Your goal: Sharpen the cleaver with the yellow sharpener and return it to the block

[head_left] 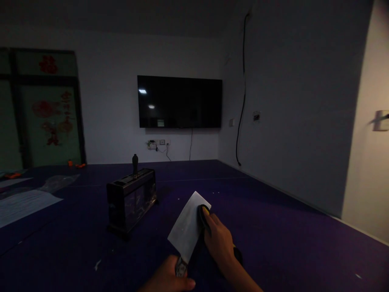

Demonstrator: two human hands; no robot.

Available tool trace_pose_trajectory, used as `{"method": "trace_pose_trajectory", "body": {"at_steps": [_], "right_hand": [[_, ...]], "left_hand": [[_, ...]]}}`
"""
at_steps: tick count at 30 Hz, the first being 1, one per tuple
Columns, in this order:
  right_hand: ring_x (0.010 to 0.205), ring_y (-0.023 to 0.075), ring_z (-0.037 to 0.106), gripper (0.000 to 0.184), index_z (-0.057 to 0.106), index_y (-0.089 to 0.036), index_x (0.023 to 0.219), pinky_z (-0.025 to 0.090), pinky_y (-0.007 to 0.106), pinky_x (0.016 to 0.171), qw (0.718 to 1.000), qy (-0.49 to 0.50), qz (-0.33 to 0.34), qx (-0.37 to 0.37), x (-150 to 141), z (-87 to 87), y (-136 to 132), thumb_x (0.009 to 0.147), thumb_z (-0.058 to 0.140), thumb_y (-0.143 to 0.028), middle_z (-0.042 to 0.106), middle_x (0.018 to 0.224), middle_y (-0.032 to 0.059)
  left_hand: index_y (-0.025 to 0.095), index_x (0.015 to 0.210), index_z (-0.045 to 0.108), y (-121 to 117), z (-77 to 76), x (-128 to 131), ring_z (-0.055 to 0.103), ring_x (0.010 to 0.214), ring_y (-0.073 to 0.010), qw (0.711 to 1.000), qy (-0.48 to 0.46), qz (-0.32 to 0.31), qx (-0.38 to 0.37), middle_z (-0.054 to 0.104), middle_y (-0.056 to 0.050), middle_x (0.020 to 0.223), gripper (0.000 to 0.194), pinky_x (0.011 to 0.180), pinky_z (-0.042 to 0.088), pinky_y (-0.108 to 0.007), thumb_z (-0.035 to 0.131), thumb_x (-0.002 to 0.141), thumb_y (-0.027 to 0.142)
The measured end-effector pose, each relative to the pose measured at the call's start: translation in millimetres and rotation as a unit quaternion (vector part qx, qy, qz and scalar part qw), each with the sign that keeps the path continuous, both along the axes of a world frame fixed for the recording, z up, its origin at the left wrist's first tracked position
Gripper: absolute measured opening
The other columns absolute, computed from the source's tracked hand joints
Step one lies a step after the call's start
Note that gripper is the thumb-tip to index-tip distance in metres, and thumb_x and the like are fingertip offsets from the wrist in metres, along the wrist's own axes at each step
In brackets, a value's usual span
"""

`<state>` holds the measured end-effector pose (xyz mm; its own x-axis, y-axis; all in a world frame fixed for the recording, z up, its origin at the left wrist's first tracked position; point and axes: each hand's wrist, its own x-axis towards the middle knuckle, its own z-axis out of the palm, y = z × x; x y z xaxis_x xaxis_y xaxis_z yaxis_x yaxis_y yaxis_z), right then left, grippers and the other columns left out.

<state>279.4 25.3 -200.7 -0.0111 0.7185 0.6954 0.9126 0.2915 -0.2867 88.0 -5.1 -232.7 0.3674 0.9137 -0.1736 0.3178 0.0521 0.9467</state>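
A cleaver [190, 227] with a broad pale blade points up and away from me, tilted to the right. My left hand [170, 275] is closed around its handle at the bottom of the view. My right hand [219, 239] is closed on a black-and-yellow hand tool [203, 215]. The tool's rounded dark end lies against or just over the blade's right edge; contact is hard to tell. More of the tool shows beyond my right wrist, and its middle is hidden by my hand. To the left stands a dark knife block [132, 202] with one dark handle [135, 164] sticking up.
A purple surface [273, 251] spreads around the hands, with small white scraps on it. At left lie paper sheets [27, 205], clear plastic [59, 182] and orange items [70, 163]. A television [180, 102] hangs on the far wall; a black cable [242, 109] runs down the right wall.
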Motion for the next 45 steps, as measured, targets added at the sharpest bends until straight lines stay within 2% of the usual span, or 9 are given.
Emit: {"method": "trace_pose_trajectory", "body": {"at_steps": [6, 10, 12, 18, 26, 30, 34, 41, 45], "right_hand": [[0.089, 0.0235, 0.061, 0.061, 0.039, -0.025, 0.133, 0.053, 0.032, 0.065, 0.993, 0.030, -0.052, 0.099, 4, 6.8, -3, 0.074, 0.043, -0.012, 0.048, 0.121, 0.0107], [0.095, 0.0247, 0.060, 0.057, 0.037, -0.025, 0.133, 0.055, 0.034, 0.068, 0.994, 0.038, -0.020, 0.103, 1, 6.8, -6, 0.077, 0.044, -0.016, 0.026, 0.142, 0.0109], [0.099, 0.0243, 0.060, 0.054, 0.034, -0.025, 0.134, 0.055, 0.035, 0.072, 0.993, 0.037, 0.011, 0.108, 0, 6.7, -8, 0.081, 0.042, -0.020, 0.022, 0.145, 0.0102], [0.110, 0.0237, 0.054, 0.043, 0.043, -0.019, 0.129, 0.050, 0.036, 0.086, 0.994, 0.003, 0.033, 0.099, 0, 4.4, -5, 0.087, 0.036, -0.021, 0.039, 0.138, 0.0103], [0.105, 0.0198, 0.058, 0.045, 0.048, -0.021, 0.127, 0.052, 0.034, 0.083, 0.989, -0.006, 0.011, 0.146, 4, 1.9, 4, 0.085, 0.034, -0.012, 0.056, 0.125, 0.0063], [0.105, 0.0205, 0.058, 0.047, 0.047, -0.022, 0.127, 0.052, 0.037, 0.082, 0.989, 0.001, -0.016, 0.144, 8, 3.0, 4, 0.085, 0.031, -0.011, 0.055, 0.126, 0.0051], [0.104, 0.0216, 0.058, 0.046, 0.048, -0.021, 0.127, 0.052, 0.039, 0.081, 0.990, 0.000, -0.029, 0.141, 9, 2.5, 4, 0.085, 0.031, -0.010, 0.055, 0.126, 0.0055], [0.107, 0.0206, 0.057, 0.050, 0.049, -0.022, 0.126, 0.051, 0.037, 0.085, 0.990, -0.039, 0.010, 0.134, 5, -3.3, 7, 0.083, 0.032, -0.004, 0.055, 0.126, 0.0048], [0.105, 0.0197, 0.058, 0.052, 0.048, -0.024, 0.127, 0.051, 0.036, 0.085, 0.989, -0.061, 0.031, 0.130, 1, -5.3, 5, 0.081, 0.033, -0.003, 0.052, 0.130, 0.0027]], "left_hand": [[0.017, 0.075, 0.048, -4, 7.2, 0, 0.043, 0.063, -0.0106, 0.999, 0.049, 0.001, 0.000, 0.048, 0.004, 0.067, 0.040, 0.059, 0.033, -0.023, 0.075, 0.051, 0.035], [0.018, 0.076, 0.047, -4, 7.0, 3, 0.045, 0.061, -0.0105, 0.997, 0.075, 0.021, -0.021, 0.049, 0.004, 0.067, 0.033, 0.060, 0.035, -0.024, 0.071, 0.056, 0.028], [0.018, 0.078, 0.047, -3, 6.5, 3, 0.047, 0.063, -0.0113, 0.997, 0.075, 0.017, -0.021, 0.049, 0.004, 0.067, 0.035, 0.062, 0.036, -0.024, 0.072, 0.056, 0.029], [0.017, 0.078, 0.049, 0, 4.4, 0, 0.046, 0.068, -0.0126, 0.999, 0.051, 0.003, 0.005, 0.050, 0.002, 0.070, 0.038, 0.062, 0.035, -0.025, 0.074, 0.054, 0.033], [0.018, 0.076, 0.048, -4, 8.8, 2, 0.045, 0.063, -0.0108, 0.996, 0.091, 0.012, -0.015, 0.049, 0.004, 0.068, 0.032, 0.060, 0.035, -0.024, 0.071, 0.056, 0.028], [0.018, 0.078, 0.049, -9, 11.9, 2, 0.045, 0.063, -0.0103, 0.995, 0.097, -0.004, -0.002, 0.050, 0.004, 0.068, 0.034, 0.059, 0.035, -0.022, 0.072, 0.056, 0.030], [0.019, 0.077, 0.049, -8, 10.8, 4, 0.046, 0.062, -0.0111, 0.991, 0.133, 0.018, -0.005, 0.051, 0.004, 0.067, 0.028, 0.059, 0.036, -0.023, 0.070, 0.059, 0.027], [0.017, 0.080, 0.049, 1, -1.2, 3, 0.047, 0.063, -0.0108, 0.996, 0.088, 0.009, -0.007, 0.051, 0.004, 0.069, 0.034, 0.060, 0.037, -0.024, 0.072, 0.056, 0.025], [0.017, 0.081, 0.048, 0, 0.9, 1, 0.047, 0.062, -0.0112, 0.997, 0.071, 0.007, -0.015, 0.050, 0.004, 0.068, 0.037, 0.061, 0.036, -0.024, 0.073, 0.055, 0.027]]}}
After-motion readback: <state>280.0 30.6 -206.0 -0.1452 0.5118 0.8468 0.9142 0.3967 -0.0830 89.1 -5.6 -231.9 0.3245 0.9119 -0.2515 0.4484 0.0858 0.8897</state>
